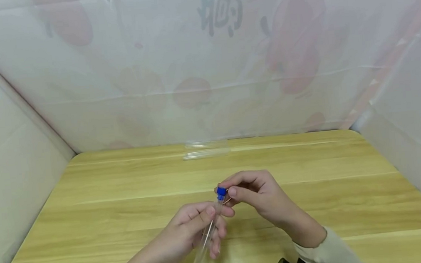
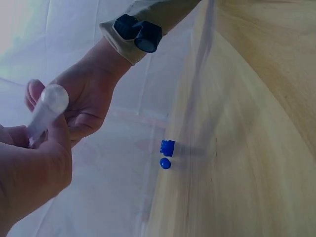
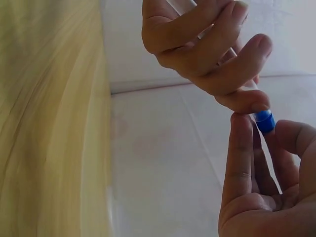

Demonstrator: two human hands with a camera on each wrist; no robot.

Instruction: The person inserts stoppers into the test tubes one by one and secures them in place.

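My left hand (image 1: 196, 228) has its grip closed around a clear tube (image 1: 208, 236): the fingers curl over the tube's middle, and the thumb presses from the other side. The tube is tilted, its lower end pointing toward me and its upper end pointing away. In the left wrist view I see the rounded closed bottom of the tube (image 2: 52, 98) sticking out above this hand (image 2: 29, 173).

My right hand (image 1: 255, 194) pinches the blue cap (image 1: 221, 192) at the tube's upper end, between the thumb and the first fingers. In the right wrist view the blue cap (image 3: 264, 121) sits on the tube's end, with the right thumb (image 3: 242, 153) touching just beside it and the left fingers (image 3: 217, 44) wrapped on the tube above. I cannot tell if the cap is fully tight.

Both hands are above the middle of the wooden tabletop (image 1: 89, 209), near my side. Farther away, at the back edge, some more clear tubes (image 1: 206, 149) lie flat. In the left wrist view two small blue caps (image 2: 167, 154) rest on the tabletop, well apart from the hands. White sheets (image 1: 204, 65) surround the tabletop
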